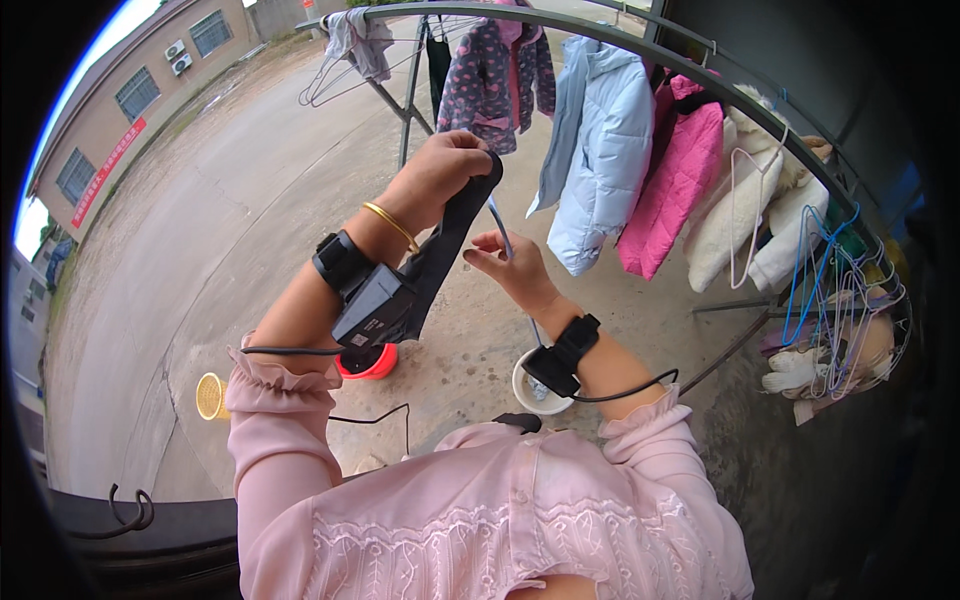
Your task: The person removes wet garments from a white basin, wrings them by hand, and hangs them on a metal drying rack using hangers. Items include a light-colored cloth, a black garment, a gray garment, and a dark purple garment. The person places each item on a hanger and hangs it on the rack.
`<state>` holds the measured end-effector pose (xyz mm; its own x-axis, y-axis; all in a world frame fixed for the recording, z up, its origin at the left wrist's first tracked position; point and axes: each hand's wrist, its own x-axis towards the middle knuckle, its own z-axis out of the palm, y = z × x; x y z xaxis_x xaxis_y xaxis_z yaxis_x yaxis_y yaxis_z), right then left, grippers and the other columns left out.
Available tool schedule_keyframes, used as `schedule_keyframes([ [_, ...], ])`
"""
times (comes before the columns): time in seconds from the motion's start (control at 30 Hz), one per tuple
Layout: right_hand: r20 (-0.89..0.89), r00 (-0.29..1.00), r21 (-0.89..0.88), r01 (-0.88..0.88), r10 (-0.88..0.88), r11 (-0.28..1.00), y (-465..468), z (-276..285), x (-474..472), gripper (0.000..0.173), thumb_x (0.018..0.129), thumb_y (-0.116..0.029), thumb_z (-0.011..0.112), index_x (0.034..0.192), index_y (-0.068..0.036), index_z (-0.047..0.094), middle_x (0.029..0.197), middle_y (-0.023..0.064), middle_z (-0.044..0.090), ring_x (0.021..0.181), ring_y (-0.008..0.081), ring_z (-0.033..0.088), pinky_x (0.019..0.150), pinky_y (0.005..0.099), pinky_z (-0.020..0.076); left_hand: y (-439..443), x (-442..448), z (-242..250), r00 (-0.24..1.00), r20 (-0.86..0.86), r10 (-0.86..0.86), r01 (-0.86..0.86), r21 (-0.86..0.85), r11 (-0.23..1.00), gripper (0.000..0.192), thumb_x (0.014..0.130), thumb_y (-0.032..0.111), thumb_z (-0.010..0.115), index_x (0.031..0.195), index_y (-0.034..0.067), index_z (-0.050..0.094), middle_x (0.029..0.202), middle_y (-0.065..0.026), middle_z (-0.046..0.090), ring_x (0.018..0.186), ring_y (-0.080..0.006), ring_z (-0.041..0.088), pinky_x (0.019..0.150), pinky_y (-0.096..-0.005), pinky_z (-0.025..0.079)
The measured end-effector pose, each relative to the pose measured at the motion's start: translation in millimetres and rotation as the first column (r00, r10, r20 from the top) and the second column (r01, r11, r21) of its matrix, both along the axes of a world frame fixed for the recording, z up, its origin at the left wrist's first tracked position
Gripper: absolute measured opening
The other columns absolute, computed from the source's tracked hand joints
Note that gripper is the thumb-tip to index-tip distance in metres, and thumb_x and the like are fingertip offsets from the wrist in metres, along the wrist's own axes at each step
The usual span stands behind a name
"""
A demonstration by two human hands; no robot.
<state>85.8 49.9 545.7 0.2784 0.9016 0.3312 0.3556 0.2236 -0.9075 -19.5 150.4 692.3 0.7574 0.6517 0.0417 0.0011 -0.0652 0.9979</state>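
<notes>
My left hand (448,174) is raised in front of me and pinches the upper end of a wide black strip (452,244), apparently fabric. The strip hangs down past my left forearm, beside a black boxy device (375,306) strapped near the wrist; whether the two are joined is hidden. Lower and to the right, my right hand (517,270) has its thumb and fingers close together. A thin blue-grey rod (500,223), perhaps part of a clothes hanger, runs through its fingers. More of it seems to show below the hand, above a white bucket (556,405).
A metal clothes rack (600,31) arches ahead, carrying a patterned jacket (495,82), a light blue padded coat (604,157) and a pink one (675,180). Tangled hangers (847,322) crowd its right end. On the ground stand a red tub (382,365) and a yellow basket (212,397).
</notes>
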Motion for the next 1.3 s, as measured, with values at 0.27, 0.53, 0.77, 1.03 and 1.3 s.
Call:
schedule_keyframes([
  [0.27,0.208,0.978,0.035,-0.014,0.007,0.999,23.5,-8.6,-24.5,0.032,0.075,-0.030,0.070,0.089,-0.002,0.064,0.074,0.0145,0.064,0.068,0.0267,0.063,0.065,0.0334,0.0485,11.9,-50.6,10.7,0.991,0.092,0.102,-0.097,-0.048,0.994,0.013,0.075,0.005,0.057,0.087,0.001,0.058,0.075,-0.0034,0.059,0.066,-0.0125,0.057,0.063,-0.0251,0.047],
  [0.53,0.185,0.974,-0.090,0.147,-0.129,0.985,11.2,-7.0,-17.8,0.036,0.072,-0.028,0.066,0.096,-0.001,0.059,0.081,0.0223,0.062,0.081,0.0367,0.061,0.073,0.0384,0.0477,20.6,-29.6,-10.1,0.980,0.151,0.126,-0.097,-0.185,0.978,0.011,0.075,0.002,0.057,0.086,0.002,0.059,0.075,-0.0028,0.059,0.067,-0.0120,0.057,0.064,-0.0251,0.047],
  [0.77,0.113,0.959,-0.037,0.265,-0.260,0.963,8.8,11.3,61.2,0.023,0.078,-0.018,0.052,0.086,0.001,0.061,0.072,0.0200,0.061,0.069,0.0302,0.062,0.063,0.0357,0.0459,49.4,-30.9,-21.0,0.942,-0.321,0.101,0.212,0.800,0.561,0.024,0.068,0.015,0.073,0.084,0.004,0.060,0.072,-0.0055,0.059,0.067,-0.0155,0.058,0.062,-0.0284,0.046],
  [1.03,0.157,0.918,0.086,0.354,-0.363,0.931,-17.5,83.4,141.0,0.021,0.085,-0.018,0.050,0.086,0.001,0.059,0.071,-0.0047,0.050,0.064,0.0049,0.043,0.056,0.0237,0.0363,96.7,-76.6,-100.5,0.779,-0.189,0.598,0.049,0.969,0.242,0.017,0.068,0.011,0.066,0.080,0.006,0.056,0.084,-0.0140,0.063,0.083,-0.0349,0.058,0.067,-0.0417,0.046],
  [1.3,0.472,0.788,0.129,0.380,-0.394,0.916,-31.0,134.2,132.6,0.020,0.076,-0.019,0.060,0.077,0.000,0.053,0.061,0.0111,0.052,0.057,0.0206,0.053,0.057,0.0339,0.0419,87.0,-27.1,-155.5,0.820,0.025,0.571,-0.484,-0.502,0.717,0.019,0.086,0.019,0.044,0.091,0.004,0.055,0.089,-0.0110,0.062,0.070,-0.0250,0.060,0.070,-0.0381,0.052],
])
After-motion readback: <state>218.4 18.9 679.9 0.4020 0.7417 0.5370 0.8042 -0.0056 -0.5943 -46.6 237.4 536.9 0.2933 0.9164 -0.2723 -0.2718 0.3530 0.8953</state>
